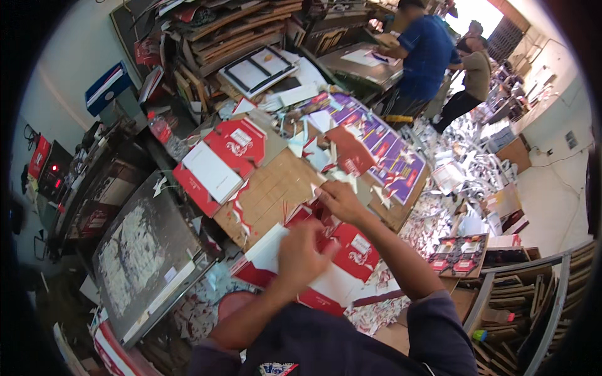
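My left hand [303,254], right hand [342,202]: grips, cannot tell; wooden tabletop [276,188], near side: red-white card [356,250], seemingly mid-handling, next wants steadying

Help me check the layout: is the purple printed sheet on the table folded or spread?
Spread: the purple printed sheet shows its broad face upward, with no fold visible.

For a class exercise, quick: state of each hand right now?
Left hand: blurred over red-and-white card; grip cannot be told.
Right hand: partly curled; any hold cannot be told.
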Motion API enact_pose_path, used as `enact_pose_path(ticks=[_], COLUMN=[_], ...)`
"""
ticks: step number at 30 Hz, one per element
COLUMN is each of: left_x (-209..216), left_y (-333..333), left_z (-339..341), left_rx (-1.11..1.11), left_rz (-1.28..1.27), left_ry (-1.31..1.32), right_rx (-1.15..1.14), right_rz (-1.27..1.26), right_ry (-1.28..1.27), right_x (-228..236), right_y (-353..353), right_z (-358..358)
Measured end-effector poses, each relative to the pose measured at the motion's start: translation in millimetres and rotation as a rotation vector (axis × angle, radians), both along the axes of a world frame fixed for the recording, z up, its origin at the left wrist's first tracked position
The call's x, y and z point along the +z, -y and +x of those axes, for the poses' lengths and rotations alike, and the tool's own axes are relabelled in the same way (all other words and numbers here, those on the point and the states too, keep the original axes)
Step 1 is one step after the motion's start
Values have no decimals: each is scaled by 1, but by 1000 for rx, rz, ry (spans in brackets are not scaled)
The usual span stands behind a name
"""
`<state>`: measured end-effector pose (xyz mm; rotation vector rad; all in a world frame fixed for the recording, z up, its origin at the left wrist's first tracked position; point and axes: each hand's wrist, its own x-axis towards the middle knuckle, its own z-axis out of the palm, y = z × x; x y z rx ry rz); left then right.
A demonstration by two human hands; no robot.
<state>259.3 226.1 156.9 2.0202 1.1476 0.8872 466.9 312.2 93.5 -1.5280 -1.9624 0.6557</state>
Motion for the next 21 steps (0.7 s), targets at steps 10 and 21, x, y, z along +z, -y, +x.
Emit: enact_pose_path(ticks=[10, 21], left_x=[-51, -52], left_y=[-84, -71], left_z=[-10, 4], left_rx=[172, 276], left_rz=[-352, 74], left_ry=[-269, -250], right_rx=[30, -76], right_rz=[200, 154], right_ry=[-17, 75], right_x=[16, 9], right_y=[-2, 15], right_z=[-12, -19])
